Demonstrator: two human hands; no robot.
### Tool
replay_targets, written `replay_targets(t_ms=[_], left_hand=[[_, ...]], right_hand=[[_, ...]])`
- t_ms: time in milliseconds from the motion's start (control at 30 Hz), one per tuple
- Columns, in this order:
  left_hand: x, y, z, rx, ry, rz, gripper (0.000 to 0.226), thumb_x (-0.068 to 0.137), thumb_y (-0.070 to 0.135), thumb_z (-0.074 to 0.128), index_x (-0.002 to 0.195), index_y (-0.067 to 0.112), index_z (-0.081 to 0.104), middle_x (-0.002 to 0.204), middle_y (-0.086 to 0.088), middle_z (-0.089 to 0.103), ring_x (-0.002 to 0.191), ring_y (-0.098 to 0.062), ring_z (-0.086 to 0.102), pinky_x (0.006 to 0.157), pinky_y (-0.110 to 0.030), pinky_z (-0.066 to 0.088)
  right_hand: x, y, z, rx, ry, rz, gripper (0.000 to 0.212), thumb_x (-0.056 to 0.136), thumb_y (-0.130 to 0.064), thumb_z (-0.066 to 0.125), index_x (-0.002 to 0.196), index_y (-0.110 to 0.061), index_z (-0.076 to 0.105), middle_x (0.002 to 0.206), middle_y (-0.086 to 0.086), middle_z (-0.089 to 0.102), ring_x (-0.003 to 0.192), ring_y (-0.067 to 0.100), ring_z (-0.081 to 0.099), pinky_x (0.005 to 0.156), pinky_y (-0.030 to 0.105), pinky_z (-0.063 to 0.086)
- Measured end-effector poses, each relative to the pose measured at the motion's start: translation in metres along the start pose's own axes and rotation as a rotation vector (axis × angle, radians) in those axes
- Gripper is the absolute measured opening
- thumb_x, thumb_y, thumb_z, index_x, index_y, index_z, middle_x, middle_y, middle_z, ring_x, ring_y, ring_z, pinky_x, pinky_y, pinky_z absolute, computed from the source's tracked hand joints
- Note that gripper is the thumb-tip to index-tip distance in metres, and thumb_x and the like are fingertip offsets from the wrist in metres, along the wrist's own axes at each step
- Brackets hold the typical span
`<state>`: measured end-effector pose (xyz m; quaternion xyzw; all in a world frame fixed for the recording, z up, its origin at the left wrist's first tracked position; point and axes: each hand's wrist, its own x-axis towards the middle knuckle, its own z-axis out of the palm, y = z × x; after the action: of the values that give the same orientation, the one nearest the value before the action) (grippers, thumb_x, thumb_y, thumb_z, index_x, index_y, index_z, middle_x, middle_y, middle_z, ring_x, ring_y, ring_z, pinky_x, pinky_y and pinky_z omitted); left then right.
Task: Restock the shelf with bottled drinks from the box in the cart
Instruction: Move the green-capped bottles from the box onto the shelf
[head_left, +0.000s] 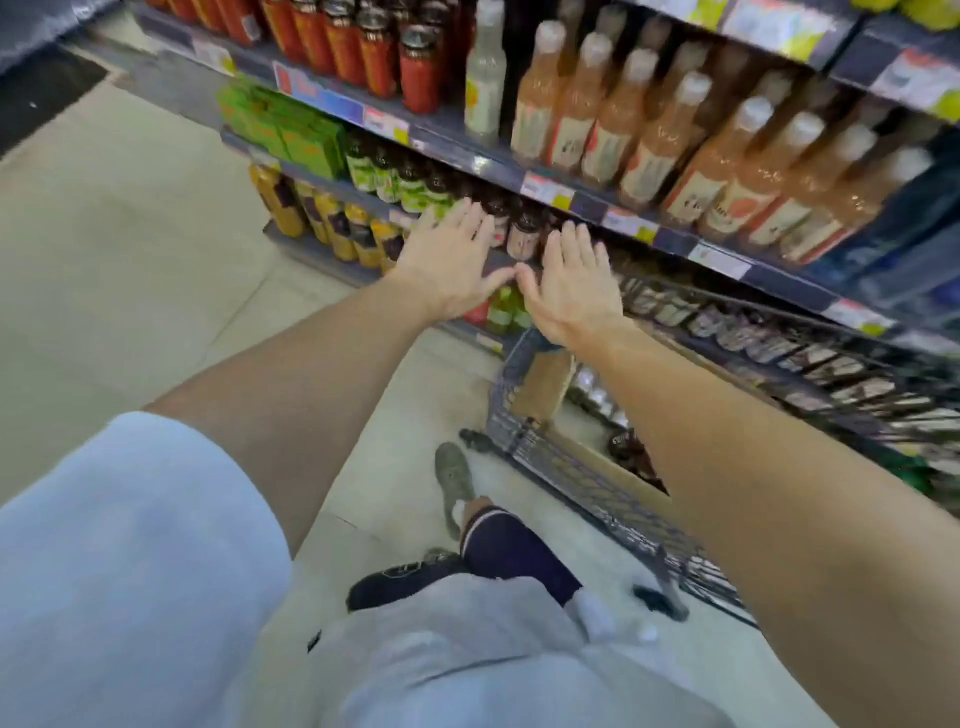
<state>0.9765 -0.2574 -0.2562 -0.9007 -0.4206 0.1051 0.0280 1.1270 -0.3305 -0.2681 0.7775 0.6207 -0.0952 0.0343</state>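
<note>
shelf unit (587, 200), dark blue, several tiers with price tags along the front edges; runs from the top left corner down toward the right edge. cart (587, 483), dark wire, parked against the shelf's lower front edge at right. box (613, 467), brown cardboard, inside the cart, top open; dark bottled drinks (631, 452) visible in it, blurred. upper tier: peach bottles with white caps (649, 140) in rows at right, red bottles (374, 52) at left. next tier down: small dark bottles (523, 236) at the front edge, green-labelled bottles (410, 182) to their left. lower tier, left end: yellow bottles (332, 218). left hand (452, 265), flat, fingers spread wide, empty, in front of the small dark bottles; contact cannot be told. right hand (574, 280), likewise flat, spread and empty, just beside the left, thumbs nearly touching.
</note>
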Motion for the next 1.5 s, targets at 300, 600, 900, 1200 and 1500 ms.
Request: replay_targets(t_ms=[300, 600, 900, 1200, 1500], left_hand=[[-0.007, 0.13, 0.041, -0.101, -0.091, 0.088, 0.072, 0.1, 0.053, 0.022, 0.153, 0.006, 0.01, 0.162, -0.011, 0.011, 0.15, -0.023, 0.007, 0.119, -0.048, 0.013], [0.062, 0.302, 0.076, -0.113, -0.267, 0.256, 0.07, 0.1, 0.051, 0.023, 0.153, 0.006, 0.012, 0.161, -0.012, 0.012, 0.149, -0.025, 0.006, 0.118, -0.049, 0.016], [0.15, 0.459, 0.139, -0.17, -0.351, 0.328, 0.066, 0.101, 0.046, 0.026, 0.153, 0.007, 0.013, 0.161, -0.011, 0.013, 0.149, -0.024, 0.009, 0.118, -0.048, 0.018], [0.191, 0.491, 0.242, -0.214, -0.545, 0.179, 0.053, 0.1, 0.04, 0.04, 0.138, 0.004, 0.039, 0.141, -0.017, 0.042, 0.132, -0.033, 0.038, 0.106, -0.046, 0.034], [0.215, 0.479, 0.297, -0.376, -0.448, -0.179, 0.053, 0.094, 0.023, 0.053, 0.138, 0.0, 0.035, 0.141, -0.019, 0.037, 0.129, -0.034, 0.039, 0.101, -0.043, 0.039]], right_hand=[[-0.079, 0.094, 0.066, 0.071, -0.132, 0.115, 0.079, 0.1, -0.059, 0.016, 0.154, -0.002, 0.011, 0.162, 0.015, 0.005, 0.15, 0.027, 0.001, 0.122, 0.043, 0.003], [-0.121, 0.247, 0.138, 0.178, -0.281, 0.302, 0.074, 0.101, -0.052, 0.021, 0.153, 0.0, 0.012, 0.162, 0.016, 0.008, 0.15, 0.028, 0.003, 0.121, 0.043, 0.006], [-0.098, 0.386, 0.227, 0.203, -0.302, 0.473, 0.082, 0.088, -0.051, 0.007, 0.148, 0.0, 0.028, 0.153, 0.019, 0.029, 0.143, 0.032, 0.024, 0.116, 0.046, 0.02], [-0.059, 0.434, 0.314, 0.388, -0.369, 0.651, 0.056, 0.098, -0.034, 0.048, 0.138, 0.002, 0.035, 0.137, 0.021, 0.039, 0.124, 0.037, 0.042, 0.106, 0.043, 0.034], [-0.028, 0.451, 0.355, 0.325, -0.326, 0.797, 0.055, 0.098, -0.031, 0.051, 0.135, 0.007, 0.039, 0.136, 0.025, 0.039, 0.122, 0.036, 0.046, 0.099, 0.037, 0.039]])
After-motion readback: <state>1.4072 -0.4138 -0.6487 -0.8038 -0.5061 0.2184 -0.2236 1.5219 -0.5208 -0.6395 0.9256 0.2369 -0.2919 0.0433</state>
